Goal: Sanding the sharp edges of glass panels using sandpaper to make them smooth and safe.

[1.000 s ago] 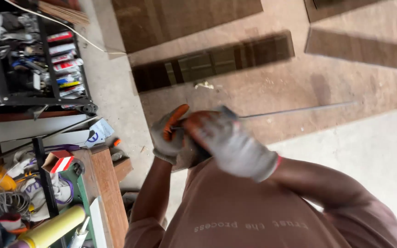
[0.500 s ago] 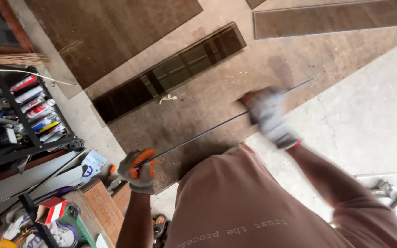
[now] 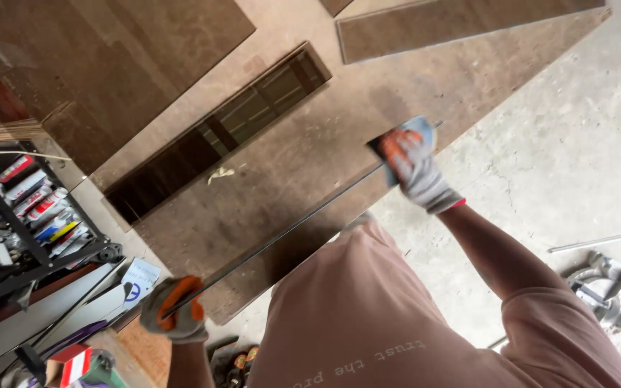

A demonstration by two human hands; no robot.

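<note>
I see L hand (image 3: 175, 314) pinching thin rod (image 3: 282, 230); R hand (image 3: 412, 162) rubs it w/ blue cloth (image 3: 417, 133). Mid-wipe; next needs steady grip.

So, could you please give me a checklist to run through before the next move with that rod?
1. Left hand closed on the near end of the thin metal rod: ok.
2. Right hand gripping the rod through the blue cloth: ok.
3. Gloves on both hands: ok.
4. Rod straight between the hands: ok.
5. Rod lifted off the brown board: cannot tell.
6. Concrete floor free of trip hazards: not ok, metal tools lie close to the person's right side.
</note>
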